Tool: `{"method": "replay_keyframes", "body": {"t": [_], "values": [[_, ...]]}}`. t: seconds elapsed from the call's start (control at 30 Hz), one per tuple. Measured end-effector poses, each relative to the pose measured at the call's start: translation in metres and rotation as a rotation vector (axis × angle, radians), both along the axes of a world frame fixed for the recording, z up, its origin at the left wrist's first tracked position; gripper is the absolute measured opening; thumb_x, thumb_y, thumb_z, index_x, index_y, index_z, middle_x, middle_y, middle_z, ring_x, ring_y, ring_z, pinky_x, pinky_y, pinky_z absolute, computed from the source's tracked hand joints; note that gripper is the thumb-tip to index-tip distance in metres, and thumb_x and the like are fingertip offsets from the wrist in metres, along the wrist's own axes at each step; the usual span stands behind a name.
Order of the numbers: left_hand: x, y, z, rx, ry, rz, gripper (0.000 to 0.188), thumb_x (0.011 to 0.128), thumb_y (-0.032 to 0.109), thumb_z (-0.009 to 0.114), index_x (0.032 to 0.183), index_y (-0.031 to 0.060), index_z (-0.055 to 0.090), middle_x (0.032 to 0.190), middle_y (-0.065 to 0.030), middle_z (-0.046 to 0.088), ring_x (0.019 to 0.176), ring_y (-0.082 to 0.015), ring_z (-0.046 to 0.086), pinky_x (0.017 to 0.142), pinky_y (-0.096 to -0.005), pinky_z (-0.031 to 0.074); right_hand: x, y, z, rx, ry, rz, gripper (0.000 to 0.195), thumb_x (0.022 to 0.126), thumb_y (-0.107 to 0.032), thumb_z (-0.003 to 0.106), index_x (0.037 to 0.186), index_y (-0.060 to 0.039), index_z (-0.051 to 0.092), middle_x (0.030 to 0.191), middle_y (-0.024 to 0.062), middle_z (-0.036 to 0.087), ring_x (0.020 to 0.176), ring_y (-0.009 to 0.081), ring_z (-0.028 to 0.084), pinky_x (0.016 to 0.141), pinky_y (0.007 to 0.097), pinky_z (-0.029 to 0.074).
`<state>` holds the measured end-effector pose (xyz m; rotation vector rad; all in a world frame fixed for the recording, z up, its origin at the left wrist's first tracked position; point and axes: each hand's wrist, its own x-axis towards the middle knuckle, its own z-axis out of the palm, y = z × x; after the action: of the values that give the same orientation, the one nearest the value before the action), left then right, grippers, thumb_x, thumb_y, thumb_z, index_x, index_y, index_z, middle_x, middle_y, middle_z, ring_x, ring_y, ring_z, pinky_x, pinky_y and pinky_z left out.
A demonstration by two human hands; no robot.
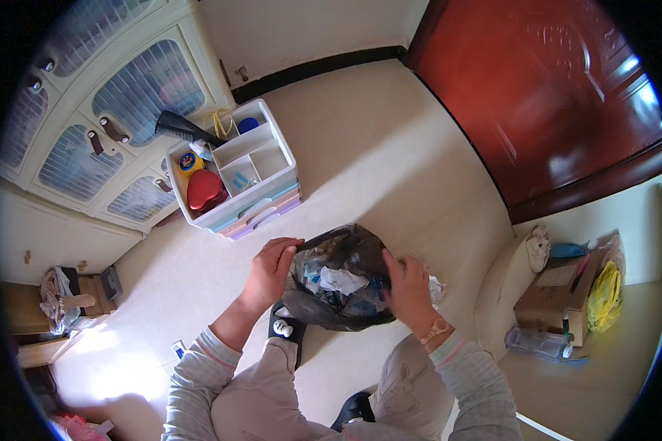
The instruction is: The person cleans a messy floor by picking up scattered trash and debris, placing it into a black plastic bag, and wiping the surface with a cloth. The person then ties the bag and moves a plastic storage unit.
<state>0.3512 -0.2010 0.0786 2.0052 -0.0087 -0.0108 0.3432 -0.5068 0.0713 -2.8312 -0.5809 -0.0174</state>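
Note:
Before me on the floor a black plastic garbage bag [358, 242] gapes open. Crumpled white paper [342, 280] and mixed plastic scraps fill its inside. My left hand [270, 270] pinches the bag's rim at the left between thumb and fingers. On the opposite side my right hand [411, 289] grips the rim, with some fingers over the edge; the bag hides part of that grip. A bit of white, crumpled plastic [436, 291] shows just beyond the right hand. Behind the bag, apart from it, stands a white plastic drawer organizer [284, 182].
The organizer's top holds a black comb [185, 128], a red heart-shaped tin [205, 190] and a yellow tape measure [190, 163]. A cream cabinet [143, 105] rises at left, a red door [529, 99] at right. A cardboard box [546, 297] and plastic bottle [536, 343] lie right.

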Motion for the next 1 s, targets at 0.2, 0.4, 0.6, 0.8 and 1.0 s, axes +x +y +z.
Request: {"method": "replay_keyframes", "body": {"t": [0.2,0.4,0.6,0.8,1.0], "values": [[-0.007,0.027,0.028,0.590,0.119,-0.216,0.036,0.100,0.036,0.050,0.089,0.0069,0.067,0.081,-0.0178,0.069,0.077,-0.0386,0.066,0.070,-0.0469,0.053,0.027,-0.059,0.020,0.352,0.265,-0.332,0.028,0.082,-0.006,0.062,0.109,-0.0021,0.064,0.094,0.0231,0.067,0.090,0.0412,0.065,0.078,0.0454,0.053],[0.015,0.029,0.074,0.626,-0.070,-0.327,0.036,0.099,0.035,0.052,0.089,0.0049,0.067,0.081,-0.0166,0.069,0.077,-0.0382,0.066,0.070,-0.0471,0.053,0.044,-0.102,0.052,0.170,0.006,-0.336,0.016,0.081,-0.005,0.057,0.093,0.0029,0.065,0.091,0.0237,0.068,0.085,0.0429,0.065,0.076,0.0417,0.052],[0.041,0.027,0.096,0.597,-0.288,-0.440,0.022,0.095,0.025,0.060,0.094,0.0040,0.067,0.089,-0.0153,0.065,0.085,-0.0355,0.063,0.073,-0.0438,0.051,0.027,-0.110,0.045,1.108,0.250,-0.356,0.005,0.081,0.001,0.051,0.079,0.0045,0.055,0.090,0.0158,0.066,0.087,0.0310,0.066,0.072,0.0376,0.051],[0.055,0.022,0.080,0.648,-0.332,-0.479,0.023,0.095,0.032,0.060,0.096,0.0102,0.068,0.084,-0.0104,0.065,0.079,-0.0318,0.065,0.070,-0.0424,0.054,0.015,-0.088,0.029,0.514,0.212,-0.259,0.007,0.083,0.001,0.059,0.085,0.0003,0.053,0.089,0.0186,0.066,0.082,0.0337,0.066,0.070,0.0359,0.051],[0.067,0.023,0.076,0.721,-0.387,-0.524,0.027,0.093,0.037,0.061,0.093,0.0109,0.067,0.082,-0.0105,0.066,0.074,-0.0326,0.066,0.066,-0.0426,0.054,0.021,-0.061,0.075,0.044,0.379,0.014,0.026,0.083,-0.020,0.073,0.096,-0.0044,0.058,0.088,0.0192,0.068,0.082,0.0372,0.066,0.077,0.0401,0.049]]}}
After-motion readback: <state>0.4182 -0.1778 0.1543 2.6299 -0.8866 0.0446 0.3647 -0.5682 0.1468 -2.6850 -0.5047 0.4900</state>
